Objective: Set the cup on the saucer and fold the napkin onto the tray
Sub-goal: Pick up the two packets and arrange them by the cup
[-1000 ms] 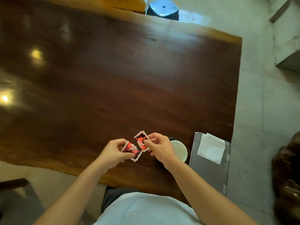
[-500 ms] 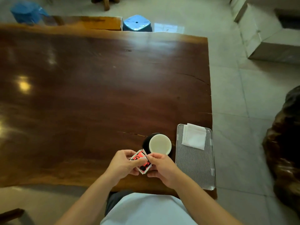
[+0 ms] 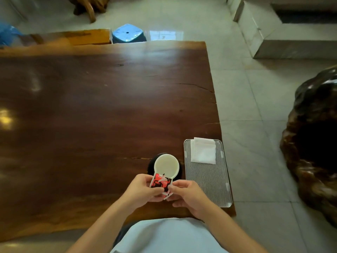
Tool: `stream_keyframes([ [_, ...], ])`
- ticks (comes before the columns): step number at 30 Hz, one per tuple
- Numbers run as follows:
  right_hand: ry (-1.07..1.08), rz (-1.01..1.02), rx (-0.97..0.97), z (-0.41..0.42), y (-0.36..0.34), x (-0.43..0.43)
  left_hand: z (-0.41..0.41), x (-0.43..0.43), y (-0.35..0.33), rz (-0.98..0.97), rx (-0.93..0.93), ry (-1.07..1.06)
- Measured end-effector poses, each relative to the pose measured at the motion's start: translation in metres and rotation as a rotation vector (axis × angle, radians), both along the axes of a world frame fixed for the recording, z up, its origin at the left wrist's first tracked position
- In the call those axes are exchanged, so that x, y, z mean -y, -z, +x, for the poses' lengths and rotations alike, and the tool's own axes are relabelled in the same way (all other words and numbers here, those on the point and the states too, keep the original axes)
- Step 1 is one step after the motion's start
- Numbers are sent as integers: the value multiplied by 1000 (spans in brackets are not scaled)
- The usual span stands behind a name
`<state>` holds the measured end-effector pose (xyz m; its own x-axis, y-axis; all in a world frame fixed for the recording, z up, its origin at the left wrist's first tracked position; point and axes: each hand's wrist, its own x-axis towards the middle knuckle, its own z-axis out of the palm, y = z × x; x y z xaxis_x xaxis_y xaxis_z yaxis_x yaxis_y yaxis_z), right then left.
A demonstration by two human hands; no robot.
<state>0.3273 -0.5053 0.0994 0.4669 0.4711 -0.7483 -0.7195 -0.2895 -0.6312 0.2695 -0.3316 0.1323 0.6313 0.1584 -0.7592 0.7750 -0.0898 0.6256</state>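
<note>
Red-and-white sachet (image 3: 160, 182) held between both my sets of fingers, head view. My left fingers (image 3: 144, 178) curl round its left edge, thumb on its face. My right fingers (image 3: 179, 183) nip its lower right corner. Both are grasping the sachet; neither is released.

Its top edge overlaps the near rim of the cup (image 3: 166, 166) in this view; I cannot tell whether they touch. Cup pale, mouth up, sitting on the dark saucer (image 3: 151, 166), just beyond my fingers on the tabletop (image 3: 91, 115).

Ribbed metal tray (image 3: 207, 183) just right of the saucer, by the tabletop's right edge. Folded white napkin (image 3: 204, 152) lies on the tray's far end, apart from my fingers. Blue stool (image 3: 127, 33) stands past the far edge.
</note>
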Motion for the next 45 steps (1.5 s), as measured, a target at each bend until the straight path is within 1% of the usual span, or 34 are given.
stream_keyframes([
  [2, -26, 12, 26, 4, -1, -2, 2, 1, -1, 80, -2, 101],
  [4, -105, -21, 110, 10, -3, -3, 4, 3, -1, 149, -23, 197],
  [7, -184, -104, 237, 18, -3, -2, 5, 9, -1, 262, -52, 256],
  [9, -123, -102, 235, 21, -1, 6, 7, 14, 0, 338, -36, 253],
  [11, 0, -75, 189, 25, 1, 20, 10, 18, 2, 355, -15, 221],
  [13, 115, -90, 142, 29, 4, 36, 14, 23, 3, 324, -14, 219],
  [18, 352, -202, 83, 37, 22, 83, 29, 49, 14, 252, -6, 302],
  [22, 416, -270, 72, 44, 38, 115, 48, 78, 28, 287, 32, 354],
  [26, 353, -351, 160, 54, 55, 120, 78, 99, 63, 469, 95, 524],
  [29, 288, -423, 223, 67, 73, 114, 101, 111, 87, 524, 77, 628],
  [34, 152, -573, 278, 74, 111, 105, 115, 118, 124, 585, 91, 595],
  [40, 50, -823, 411, 67, 115, 105, 100, 115, 134, 538, 200, 486],
  [43, -199, -987, 531, 66, 107, 107, 93, 117, 135, 569, 269, 542],
  [45, -250, -1019, 666, 70, 104, 111, 89, 121, 140, 617, 300, 629],
])
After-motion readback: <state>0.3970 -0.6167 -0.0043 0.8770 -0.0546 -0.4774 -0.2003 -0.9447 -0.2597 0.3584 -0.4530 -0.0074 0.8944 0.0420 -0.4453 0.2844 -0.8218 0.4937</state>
